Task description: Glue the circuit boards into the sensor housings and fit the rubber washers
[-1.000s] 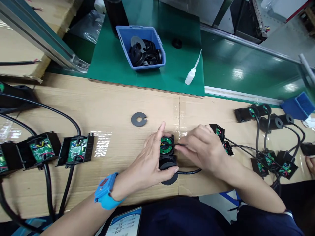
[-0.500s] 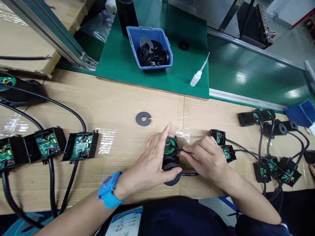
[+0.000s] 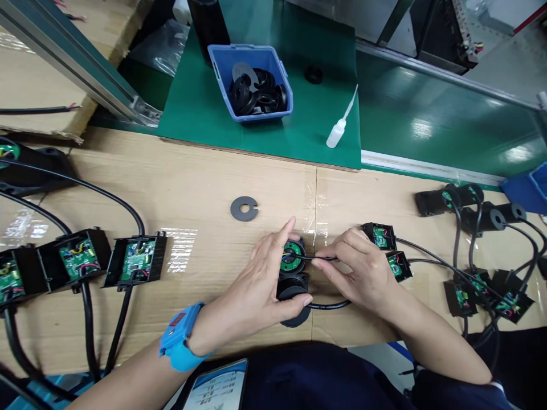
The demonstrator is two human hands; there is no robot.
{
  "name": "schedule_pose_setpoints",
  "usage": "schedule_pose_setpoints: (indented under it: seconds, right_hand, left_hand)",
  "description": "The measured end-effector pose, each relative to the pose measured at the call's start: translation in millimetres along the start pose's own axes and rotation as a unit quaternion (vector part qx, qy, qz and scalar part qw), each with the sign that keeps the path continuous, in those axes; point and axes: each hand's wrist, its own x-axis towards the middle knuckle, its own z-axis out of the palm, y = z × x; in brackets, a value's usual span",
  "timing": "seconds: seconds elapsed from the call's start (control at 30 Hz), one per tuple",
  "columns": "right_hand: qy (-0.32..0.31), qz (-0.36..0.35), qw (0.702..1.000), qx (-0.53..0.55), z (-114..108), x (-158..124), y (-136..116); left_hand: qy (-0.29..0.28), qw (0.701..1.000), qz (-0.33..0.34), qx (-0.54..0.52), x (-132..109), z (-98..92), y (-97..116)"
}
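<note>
My right hand (image 3: 356, 265) pinches a thin black cable (image 3: 304, 258) between thumb and fingertips. Its coloured wire ends reach a round green circuit board (image 3: 292, 263), set in the end of a black cylindrical housing. Directly in front is a second black housing (image 3: 293, 283), with a dark disc (image 3: 296, 318) at its near end. My left hand (image 3: 260, 279) brackets the two housings from the left, its thumb against the front one and its fingers by the rear one. Behind my left hand a grey slotted ring (image 3: 237, 212) lies flat on the cardboard.
Open black boxes with circuit boards (image 3: 139, 259) and thick cables stand at left; similar boxes (image 3: 379, 235) and cylinders (image 3: 436, 202) are at right. A blue bin (image 3: 256, 118) of black rings and a white dropper bottle (image 3: 336, 134) rest on the green board. A phone (image 3: 217, 387) lies near my lap.
The view has shifted slightly. My right hand has tilted a little and still pinches the cable close to the circuit board. My left hand keeps its place around the housings.
</note>
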Motion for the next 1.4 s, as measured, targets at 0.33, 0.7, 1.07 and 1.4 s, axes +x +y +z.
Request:
schedule_pose_setpoints:
  seconds: [0.33, 0.7, 1.07, 1.4]
  right_hand:
    - [-0.026, 0.009, 0.999, 0.045, -5.5, 6.8, 6.3]
    - [-0.014, -0.003, 0.998, 0.059, -0.2, 6.0, 10.8]
    - [-0.019, -0.001, 0.999, 0.040, 1.0, 2.6, 13.3]
    - [-0.014, 0.009, 0.998, 0.068, -0.1, 3.9, 11.0]
  left_hand:
    - [-0.003, 0.999, -0.014, 0.042, 1.2, -34.3, 7.5]
    - [0.055, 0.919, -0.121, 0.372, 25.4, -89.8, -16.2]
    - [0.031, 0.904, -0.123, 0.408, 20.0, -84.4, 0.9]
    - [0.039, 0.924, 0.099, 0.367, 3.6, -55.8, 43.9]
